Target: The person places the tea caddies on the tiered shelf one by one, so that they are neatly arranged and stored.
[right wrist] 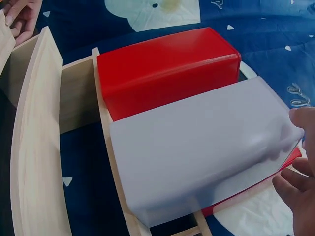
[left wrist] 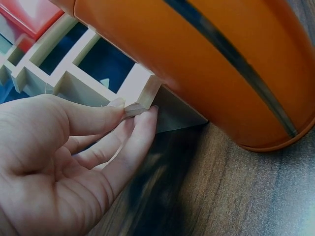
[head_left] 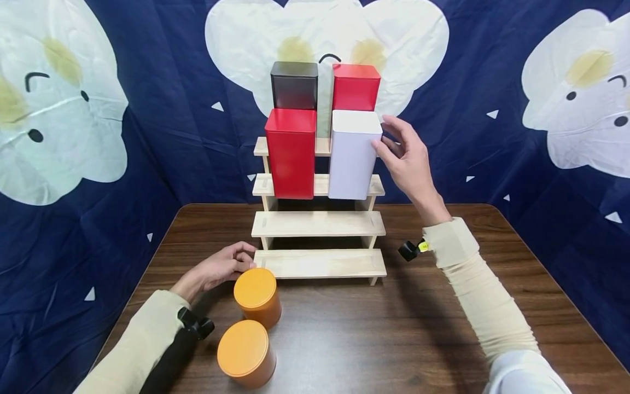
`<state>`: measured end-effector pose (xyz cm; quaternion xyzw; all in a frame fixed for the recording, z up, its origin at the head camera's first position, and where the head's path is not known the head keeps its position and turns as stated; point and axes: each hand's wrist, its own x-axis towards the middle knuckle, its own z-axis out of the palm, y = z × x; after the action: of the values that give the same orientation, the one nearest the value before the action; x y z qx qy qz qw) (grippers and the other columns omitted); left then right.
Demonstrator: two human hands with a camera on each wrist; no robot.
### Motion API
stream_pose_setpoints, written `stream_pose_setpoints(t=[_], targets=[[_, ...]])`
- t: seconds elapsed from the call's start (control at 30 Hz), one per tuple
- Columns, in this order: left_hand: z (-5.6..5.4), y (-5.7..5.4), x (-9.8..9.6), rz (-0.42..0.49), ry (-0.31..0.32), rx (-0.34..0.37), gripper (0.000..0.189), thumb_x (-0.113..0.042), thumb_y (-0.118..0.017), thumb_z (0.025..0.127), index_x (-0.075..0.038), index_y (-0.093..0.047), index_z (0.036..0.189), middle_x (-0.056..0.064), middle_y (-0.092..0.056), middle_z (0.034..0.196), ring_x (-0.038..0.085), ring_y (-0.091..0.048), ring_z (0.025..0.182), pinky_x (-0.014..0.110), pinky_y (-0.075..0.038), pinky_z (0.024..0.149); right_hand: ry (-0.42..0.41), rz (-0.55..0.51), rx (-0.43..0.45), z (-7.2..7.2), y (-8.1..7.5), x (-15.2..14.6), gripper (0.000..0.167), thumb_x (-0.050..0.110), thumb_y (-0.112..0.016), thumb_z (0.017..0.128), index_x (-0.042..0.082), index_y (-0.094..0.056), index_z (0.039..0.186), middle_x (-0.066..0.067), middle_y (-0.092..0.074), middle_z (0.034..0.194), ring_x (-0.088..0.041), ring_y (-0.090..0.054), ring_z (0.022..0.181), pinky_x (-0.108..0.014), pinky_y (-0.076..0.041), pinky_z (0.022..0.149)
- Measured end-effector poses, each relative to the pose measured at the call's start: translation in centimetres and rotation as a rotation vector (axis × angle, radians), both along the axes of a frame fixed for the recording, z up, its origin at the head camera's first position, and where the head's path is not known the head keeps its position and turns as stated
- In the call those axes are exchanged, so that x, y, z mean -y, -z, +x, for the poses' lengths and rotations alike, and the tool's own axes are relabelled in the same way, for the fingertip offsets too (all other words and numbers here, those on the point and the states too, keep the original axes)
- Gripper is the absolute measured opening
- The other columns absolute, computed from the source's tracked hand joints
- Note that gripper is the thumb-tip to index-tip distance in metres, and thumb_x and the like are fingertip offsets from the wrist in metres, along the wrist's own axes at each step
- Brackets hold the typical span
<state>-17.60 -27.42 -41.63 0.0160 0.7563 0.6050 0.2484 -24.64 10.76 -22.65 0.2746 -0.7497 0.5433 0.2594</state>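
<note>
My left hand [head_left: 223,266] is at the left end of the lowest step of a pale wooden tiered stand [head_left: 320,262]. In the left wrist view its thumb and fingertips pinch the corner of that board. A white tin [head_left: 353,158] stands upright on the second step from the top, on the right. Beside it is my right hand [head_left: 407,158], fingers loosely bent; the thumb meets the tin's edge, and the other fingertips look slightly apart from it in the right wrist view. Left of the white tin stands a red tin [head_left: 292,156].
Behind, on the top step, stand a black tin [head_left: 295,85] and another red tin [head_left: 355,87]. Two round orange canisters, a rear one [head_left: 256,293] and a front one [head_left: 246,350], stand on the brown table [head_left: 369,339] near my left hand. A dark blue cloth [head_left: 172,98] hangs behind.
</note>
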Motion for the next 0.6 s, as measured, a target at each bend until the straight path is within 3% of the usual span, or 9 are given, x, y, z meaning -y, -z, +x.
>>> stream_pose_setpoints(t=[0.17, 0.37, 0.6], targets=[[0.0, 0.0, 0.0, -0.007, -0.004, 0.002, 0.048, -0.007, -0.058, 0.093, 0.004, -0.032, 0.133, 0.005, -0.058, 0.092, 0.016, -0.061, 0.085, 0.034, -0.055, 0.079, 0.047, 0.027, -0.067, 1.6, -0.3, 0.0, 0.047, 0.001, -0.064, 0.088, -0.005, -0.049, 0.132, -0.018, -0.050, 0.135, -0.025, -0.050, 0.127, -0.037, -0.041, 0.106], [0.0, -0.1, -0.1, -0.009, -0.004, 0.005, 0.048, -0.007, -0.057, 0.093, 0.004, -0.032, 0.132, 0.005, -0.058, 0.093, 0.016, -0.061, 0.084, 0.033, -0.055, 0.078, 0.032, -0.007, -0.140, 3.1, -0.1, -0.1, 0.046, -0.004, -0.064, 0.086, -0.008, -0.050, 0.130, -0.021, -0.050, 0.134, -0.020, -0.049, 0.125, -0.036, -0.040, 0.107], [0.0, -0.2, -0.1, -0.023, -0.004, 0.003, 0.047, -0.006, -0.057, 0.093, 0.004, -0.032, 0.132, 0.006, -0.058, 0.093, 0.017, -0.060, 0.084, 0.034, -0.055, 0.079, -0.077, -0.039, -0.240, 2.8, 2.1, -0.5, 0.049, -0.009, -0.065, 0.083, -0.005, -0.051, 0.130, -0.018, -0.050, 0.136, -0.021, -0.049, 0.127, -0.036, -0.041, 0.106]])
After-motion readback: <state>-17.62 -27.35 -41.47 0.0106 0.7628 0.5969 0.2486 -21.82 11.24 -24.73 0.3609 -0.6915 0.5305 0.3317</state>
